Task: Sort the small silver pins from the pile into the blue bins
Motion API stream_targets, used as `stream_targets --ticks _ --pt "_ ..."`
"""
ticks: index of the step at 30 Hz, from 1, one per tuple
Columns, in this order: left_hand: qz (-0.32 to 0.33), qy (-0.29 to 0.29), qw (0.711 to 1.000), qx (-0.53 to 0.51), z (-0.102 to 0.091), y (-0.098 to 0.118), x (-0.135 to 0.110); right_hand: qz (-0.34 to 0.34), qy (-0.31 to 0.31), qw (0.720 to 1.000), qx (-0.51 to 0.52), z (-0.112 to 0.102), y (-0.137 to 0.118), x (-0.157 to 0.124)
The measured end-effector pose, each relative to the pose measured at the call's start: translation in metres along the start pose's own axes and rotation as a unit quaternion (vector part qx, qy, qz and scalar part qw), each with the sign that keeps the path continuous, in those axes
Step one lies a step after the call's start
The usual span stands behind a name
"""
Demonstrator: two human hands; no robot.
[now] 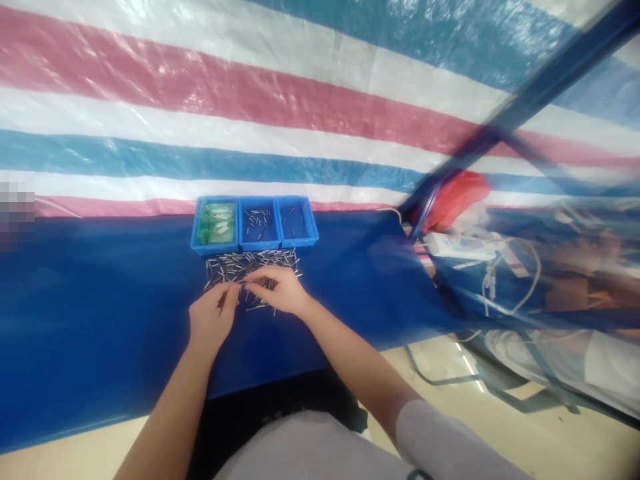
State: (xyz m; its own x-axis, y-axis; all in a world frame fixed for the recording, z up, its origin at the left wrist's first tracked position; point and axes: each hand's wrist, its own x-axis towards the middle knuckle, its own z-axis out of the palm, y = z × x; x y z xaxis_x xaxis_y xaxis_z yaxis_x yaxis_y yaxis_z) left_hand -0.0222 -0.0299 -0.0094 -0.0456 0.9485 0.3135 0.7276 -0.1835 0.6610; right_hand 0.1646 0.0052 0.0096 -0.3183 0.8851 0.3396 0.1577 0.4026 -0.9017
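My left hand [211,312] and my right hand [281,291] meet fingertip to fingertip above the near part of a pile of thin metal pins [225,265]. Both are closed in a pinch. Something small and dark shows between the fingertips, too small to make out. Part of the pile is hidden under my right hand. Just behind the pile stands a row of three blue bins. Pale pieces on green plastic lie in the left bin [195,230]; scattered pins lie in the middle bin [260,243] and a few in the right bin [313,230].
A blue cover [110,300] spreads over the table. Behind it hangs a striped plastic sheet [200,87]. At right are a dark metal frame [500,120], a red bag [457,197], white cables [537,267] and another person's blurred hands [595,250].
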Motion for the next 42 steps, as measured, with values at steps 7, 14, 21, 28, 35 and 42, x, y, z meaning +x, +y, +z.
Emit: stream_targets --ticks 7,14,21,28,35,42 --pt "0.037 0.023 0.999 -0.011 0.002 0.007 -0.002 0.016 -0.002 0.999 0.037 0.002 0.000 -0.002" --pt "0.056 0.016 0.998 0.006 0.003 0.008 -0.002 0.083 -0.039 0.992 0.091 0.002 0.000 -0.004" --pt "0.047 0.024 0.999 0.015 0.004 0.001 -0.002 0.056 -0.041 0.995 0.066 0.001 0.001 -0.003" --pt "0.027 0.020 0.999 -0.001 0.003 0.005 -0.003 0.037 -0.022 0.999 0.011 -0.001 -0.002 0.000" --pt "0.014 0.021 1.000 -0.007 0.004 0.003 -0.004 0.026 -0.027 0.999 0.012 -0.003 -0.002 0.000" --pt "0.025 0.020 0.999 -0.021 0.003 0.005 -0.004 0.020 -0.018 1.000 0.016 -0.002 -0.003 0.000"
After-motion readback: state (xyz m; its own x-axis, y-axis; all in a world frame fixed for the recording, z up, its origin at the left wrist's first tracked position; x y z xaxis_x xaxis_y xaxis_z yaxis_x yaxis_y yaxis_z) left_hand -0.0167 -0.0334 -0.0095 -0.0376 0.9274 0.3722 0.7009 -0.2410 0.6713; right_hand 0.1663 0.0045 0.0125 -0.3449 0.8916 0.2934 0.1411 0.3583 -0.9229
